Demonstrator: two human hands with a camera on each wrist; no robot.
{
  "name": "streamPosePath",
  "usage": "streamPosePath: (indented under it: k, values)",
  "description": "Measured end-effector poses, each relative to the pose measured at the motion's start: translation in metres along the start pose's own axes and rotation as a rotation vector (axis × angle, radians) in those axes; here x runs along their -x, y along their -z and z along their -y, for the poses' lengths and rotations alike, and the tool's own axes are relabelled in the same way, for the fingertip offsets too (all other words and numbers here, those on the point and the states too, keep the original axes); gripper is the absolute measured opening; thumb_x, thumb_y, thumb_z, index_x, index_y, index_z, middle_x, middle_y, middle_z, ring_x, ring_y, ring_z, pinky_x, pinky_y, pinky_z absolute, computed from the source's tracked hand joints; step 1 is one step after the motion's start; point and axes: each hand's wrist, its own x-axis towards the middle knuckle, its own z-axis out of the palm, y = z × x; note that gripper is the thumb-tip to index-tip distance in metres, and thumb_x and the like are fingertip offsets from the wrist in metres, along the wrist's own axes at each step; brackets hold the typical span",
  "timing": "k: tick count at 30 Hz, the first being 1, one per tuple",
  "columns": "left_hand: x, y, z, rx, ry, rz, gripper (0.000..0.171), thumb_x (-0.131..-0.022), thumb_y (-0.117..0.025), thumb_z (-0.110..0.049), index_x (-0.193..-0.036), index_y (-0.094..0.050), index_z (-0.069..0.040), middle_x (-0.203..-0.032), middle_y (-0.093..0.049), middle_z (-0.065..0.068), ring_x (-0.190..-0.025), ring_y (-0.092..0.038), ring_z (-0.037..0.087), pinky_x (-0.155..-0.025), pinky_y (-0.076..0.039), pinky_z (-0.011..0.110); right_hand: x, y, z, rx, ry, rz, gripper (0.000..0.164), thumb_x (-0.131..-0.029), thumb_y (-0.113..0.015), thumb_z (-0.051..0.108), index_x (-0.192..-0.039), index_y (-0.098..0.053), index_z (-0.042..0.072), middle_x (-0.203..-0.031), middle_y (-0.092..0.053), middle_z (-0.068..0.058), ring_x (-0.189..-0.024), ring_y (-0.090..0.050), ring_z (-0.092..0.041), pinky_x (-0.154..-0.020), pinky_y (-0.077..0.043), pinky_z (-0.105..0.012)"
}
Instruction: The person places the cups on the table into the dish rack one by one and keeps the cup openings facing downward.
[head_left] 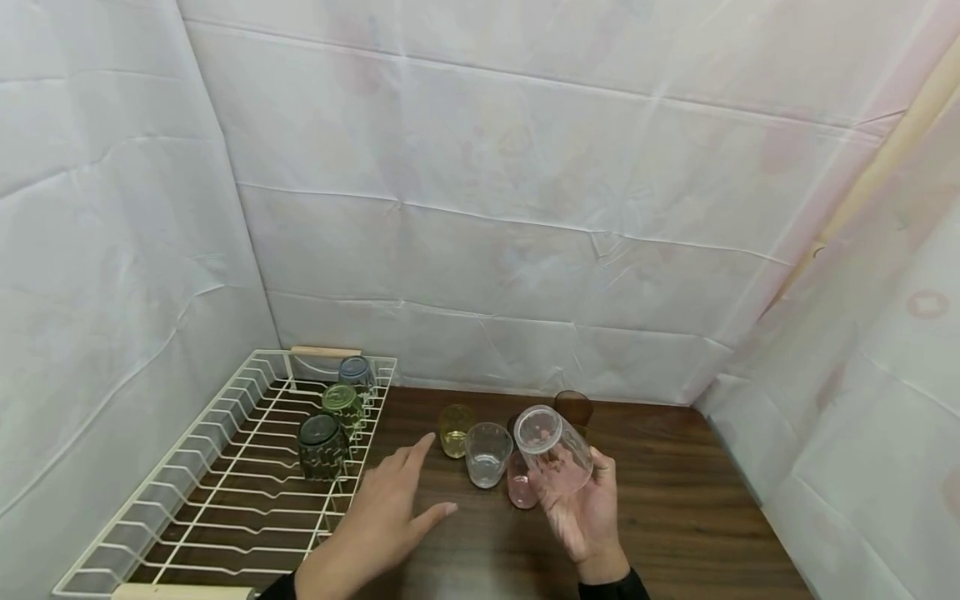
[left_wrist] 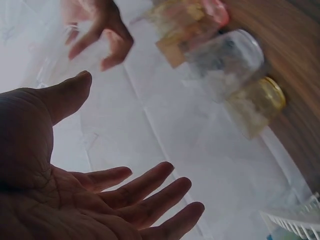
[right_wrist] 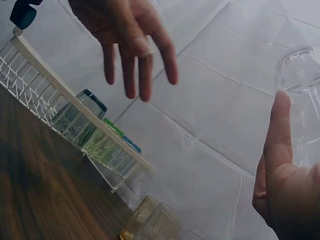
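My right hand (head_left: 583, 521) grips a clear glass (head_left: 555, 450) above the tabletop, its thumb and fingers round the side. The glass is tilted, with its round end toward the upper left. My left hand (head_left: 382, 504) is held out with the fingers extended and the thumb apart, holding nothing, between the rack and the glasses. Near it stand a yellow glass (head_left: 454, 432) and another clear glass (head_left: 487, 455). A pink glass (head_left: 521, 482) is beside the held one, partly covered by it. Farther back is a brown glass (head_left: 573, 408), its lower part hidden.
At the left, a white wire dish rack (head_left: 247, 525) with wooden handles holds a dark grey glass (head_left: 322, 447), a green glass (head_left: 342, 404) and a blue glass (head_left: 356, 372), all upside down. White sheeting (head_left: 480, 208) encloses the dark wooden table (head_left: 675, 492).
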Motion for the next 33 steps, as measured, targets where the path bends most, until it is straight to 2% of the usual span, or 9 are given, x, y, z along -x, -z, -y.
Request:
streamPosePath:
  k: [3, 7, 10, 13, 18, 24, 30, 33]
  values:
    - [-0.005, -0.001, -0.010, 0.075, -0.024, 0.014, 0.094, -0.088, -0.084, -0.050, -0.162, -0.042, -0.008, -0.146, -0.064, 0.019, -0.136, -0.061, 0.042, -0.111, -0.048, 0.070, 0.000, -0.001, -0.002, 0.014, -0.005, 0.022, 0.061, -0.114, -0.020, 0.042, -0.159, -0.043, 0.009, -0.157, -0.050, -0.017, -0.144, -0.055, -0.031, -0.113, -0.057, -0.038]
    - [-0.014, -0.002, -0.024, 0.190, -0.071, 0.023, 0.092, -0.092, -0.083, -0.048, -0.163, -0.040, -0.009, -0.154, -0.059, 0.020, -0.143, -0.056, 0.044, -0.116, -0.044, 0.069, 0.000, -0.005, -0.005, 0.005, -0.028, 0.009, 0.059, -0.113, -0.023, 0.041, -0.157, -0.045, 0.010, -0.156, -0.052, -0.015, -0.144, -0.056, -0.030, -0.112, -0.058, -0.037]
    - [-0.019, -0.004, -0.034, 0.265, -0.110, 0.005, 0.093, -0.093, -0.082, -0.049, -0.165, -0.037, -0.011, -0.161, -0.054, 0.017, -0.149, -0.052, 0.043, -0.120, -0.044, 0.065, 0.000, -0.008, -0.008, -0.018, -0.054, -0.007, 0.058, -0.112, -0.028, 0.042, -0.158, -0.045, 0.012, -0.159, -0.052, -0.013, -0.145, -0.055, -0.031, -0.112, -0.058, -0.037]
    - [-0.022, -0.006, -0.043, 0.318, -0.150, -0.020, 0.093, -0.094, -0.080, -0.051, -0.166, -0.036, -0.015, -0.164, -0.052, 0.012, -0.151, -0.051, 0.038, -0.120, -0.047, 0.061, 0.000, -0.011, -0.012, -0.015, -0.066, -0.008, 0.058, -0.112, -0.028, 0.041, -0.159, -0.045, 0.012, -0.160, -0.052, -0.013, -0.147, -0.055, -0.030, -0.114, -0.057, -0.037]
    - [-0.026, -0.009, -0.054, 0.374, -0.208, -0.052, 0.090, -0.094, -0.081, -0.048, -0.166, -0.036, -0.019, -0.159, -0.056, 0.005, -0.147, -0.056, 0.027, -0.117, -0.051, 0.056, 0.000, -0.015, -0.020, 0.025, -0.074, 0.017, 0.058, -0.113, -0.024, 0.041, -0.155, -0.047, 0.009, -0.156, -0.057, -0.011, -0.144, -0.057, -0.024, -0.107, -0.059, -0.031]
    - [-0.028, -0.011, -0.064, 0.410, -0.259, -0.078, 0.080, -0.095, -0.082, -0.038, -0.162, -0.043, -0.019, -0.152, -0.059, 0.000, -0.137, -0.062, 0.019, -0.112, -0.056, 0.050, 0.000, -0.017, -0.029, 0.014, -0.086, 0.010, 0.053, -0.110, -0.032, 0.039, -0.148, -0.052, 0.008, -0.145, -0.065, -0.007, -0.134, -0.063, -0.019, -0.099, -0.058, -0.022]
    - [-0.027, -0.013, -0.067, 0.430, -0.258, -0.123, 0.072, -0.094, -0.084, -0.033, -0.156, -0.050, -0.020, -0.144, -0.063, -0.003, -0.128, -0.066, 0.014, -0.106, -0.059, 0.043, -0.001, -0.019, -0.035, 0.003, -0.077, 0.022, 0.059, -0.111, -0.021, 0.041, -0.148, -0.052, 0.006, -0.144, -0.065, -0.008, -0.131, -0.063, -0.019, -0.100, -0.058, -0.022]
    - [-0.027, -0.013, -0.067, 0.434, -0.256, -0.131, 0.072, -0.093, -0.085, -0.034, -0.156, -0.051, -0.021, -0.143, -0.063, -0.004, -0.127, -0.066, 0.014, -0.105, -0.059, 0.043, -0.001, -0.018, -0.037, -0.010, -0.084, 0.026, 0.058, -0.110, -0.026, 0.040, -0.148, -0.051, 0.005, -0.144, -0.065, -0.008, -0.131, -0.063, -0.018, -0.100, -0.058, -0.022]
